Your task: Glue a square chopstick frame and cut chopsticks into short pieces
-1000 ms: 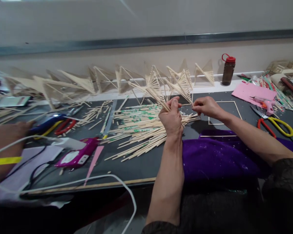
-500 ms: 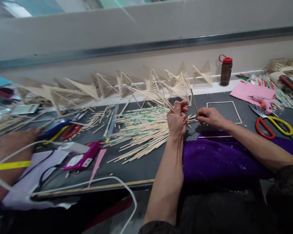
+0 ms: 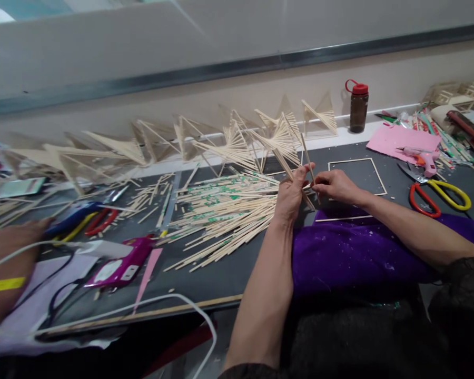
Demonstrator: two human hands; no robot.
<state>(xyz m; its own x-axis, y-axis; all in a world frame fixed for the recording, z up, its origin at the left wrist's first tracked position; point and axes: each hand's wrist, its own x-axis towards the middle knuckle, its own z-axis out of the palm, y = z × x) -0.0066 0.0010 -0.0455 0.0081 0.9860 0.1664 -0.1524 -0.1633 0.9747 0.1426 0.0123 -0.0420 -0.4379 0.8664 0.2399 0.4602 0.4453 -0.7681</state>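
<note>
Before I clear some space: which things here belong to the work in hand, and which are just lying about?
Seemingly part of the work:
sticks in the left hand
stick in the right hand
stick pile
stick frame
scissors and glue gun, untouched but likely tools

Probably just lying about:
bottle
purple cloth

Bare tabletop (image 3: pixel 205 287) before the sticks (image 3: pixel 225 221) — cable (image 3: pixel 169 296) across.

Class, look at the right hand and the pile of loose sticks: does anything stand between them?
Yes: from this view, the left hand, with the sticks it grips, stands between the right hand and most of the loose pile.
</note>
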